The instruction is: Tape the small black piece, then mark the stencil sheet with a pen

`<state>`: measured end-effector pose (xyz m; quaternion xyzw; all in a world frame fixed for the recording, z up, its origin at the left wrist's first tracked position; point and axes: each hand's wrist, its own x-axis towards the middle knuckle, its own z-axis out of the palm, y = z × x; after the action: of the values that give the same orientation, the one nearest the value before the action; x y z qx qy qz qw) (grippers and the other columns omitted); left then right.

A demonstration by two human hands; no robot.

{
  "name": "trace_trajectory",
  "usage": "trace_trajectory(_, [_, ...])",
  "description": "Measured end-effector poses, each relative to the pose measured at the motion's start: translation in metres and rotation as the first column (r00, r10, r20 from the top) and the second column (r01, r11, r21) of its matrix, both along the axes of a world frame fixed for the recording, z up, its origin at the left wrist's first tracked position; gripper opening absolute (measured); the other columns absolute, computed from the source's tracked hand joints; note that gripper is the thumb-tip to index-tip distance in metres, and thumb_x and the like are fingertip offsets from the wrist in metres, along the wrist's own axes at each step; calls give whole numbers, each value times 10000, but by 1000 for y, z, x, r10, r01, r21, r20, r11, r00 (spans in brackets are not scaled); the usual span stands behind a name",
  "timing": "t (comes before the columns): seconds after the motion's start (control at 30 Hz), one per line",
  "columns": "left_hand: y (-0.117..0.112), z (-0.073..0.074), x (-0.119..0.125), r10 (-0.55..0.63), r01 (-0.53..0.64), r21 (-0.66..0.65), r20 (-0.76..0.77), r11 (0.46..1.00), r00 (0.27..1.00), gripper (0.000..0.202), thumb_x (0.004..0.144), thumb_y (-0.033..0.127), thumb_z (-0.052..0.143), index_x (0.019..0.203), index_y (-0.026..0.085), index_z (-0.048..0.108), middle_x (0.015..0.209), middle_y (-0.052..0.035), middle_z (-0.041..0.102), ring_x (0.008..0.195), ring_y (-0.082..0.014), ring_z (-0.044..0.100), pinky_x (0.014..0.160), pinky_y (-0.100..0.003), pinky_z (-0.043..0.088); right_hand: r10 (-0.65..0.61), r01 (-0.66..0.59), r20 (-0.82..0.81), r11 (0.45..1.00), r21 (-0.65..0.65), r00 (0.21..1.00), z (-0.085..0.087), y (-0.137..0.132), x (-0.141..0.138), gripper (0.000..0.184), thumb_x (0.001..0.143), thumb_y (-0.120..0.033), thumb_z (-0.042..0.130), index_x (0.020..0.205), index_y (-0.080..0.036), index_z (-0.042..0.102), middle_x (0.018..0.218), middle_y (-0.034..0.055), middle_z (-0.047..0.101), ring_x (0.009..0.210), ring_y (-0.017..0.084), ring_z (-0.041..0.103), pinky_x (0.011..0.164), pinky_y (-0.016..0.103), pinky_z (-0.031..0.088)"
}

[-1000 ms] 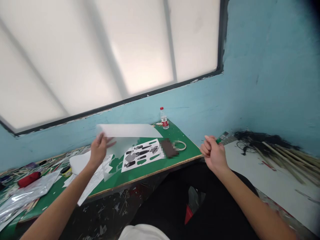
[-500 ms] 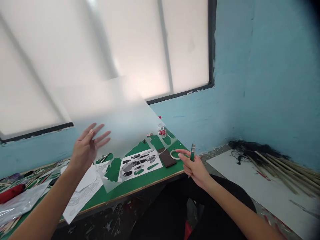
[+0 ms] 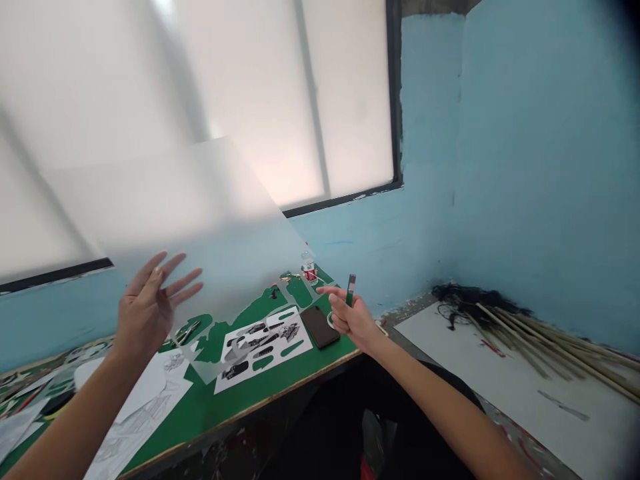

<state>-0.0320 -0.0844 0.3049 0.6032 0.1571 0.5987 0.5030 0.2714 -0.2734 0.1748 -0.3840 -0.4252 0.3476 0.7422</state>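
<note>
Above the left hand (image 3: pixel 147 303) grip: frosted translucent sheet (image 3: pixel 165 213), blank, raised off worktop (image 3: pixel 280 373), fingers spread against it | right hand (image 3: pixel 350 319) grip clamped on green cutter (image 3: pixel 351 290) | bottle (image 3: pixel 309 268) label red, unreadable

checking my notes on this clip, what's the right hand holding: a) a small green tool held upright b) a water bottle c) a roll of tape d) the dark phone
a: the right hand grips a small green tool that sticks upright above its fingers, while the water bottle stands at the back of the green table and the dark phone lies flat on it.
</note>
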Motion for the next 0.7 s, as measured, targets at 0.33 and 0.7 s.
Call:
trace_trajectory(0.33, [5, -11, -3, -52, 48, -46, -78, 998, 996, 357, 916, 411, 811, 1262, 345, 748, 1468, -38, 688, 1082, -310, 799, 846, -418, 723, -112, 113, -31, 993, 20, 993, -16, 13, -3, 583, 763, -686, 857, 1060, -199, 737, 470, -149, 272, 400, 56, 157, 409, 274, 161])
trace_trajectory(0.7, [6, -22, -17, -76, 64, -83, -142, 994, 987, 424, 876, 444, 843, 1271, 338, 732, 1472, -31, 688, 1057, -318, 805, 835, -433, 723, 65, -69, -30, 984, -164, 997, -51, 21, -10, 625, 812, -643, 850, 1195, -171, 706, 469, -166, 286, 401, 58, 147, 392, 249, 161])
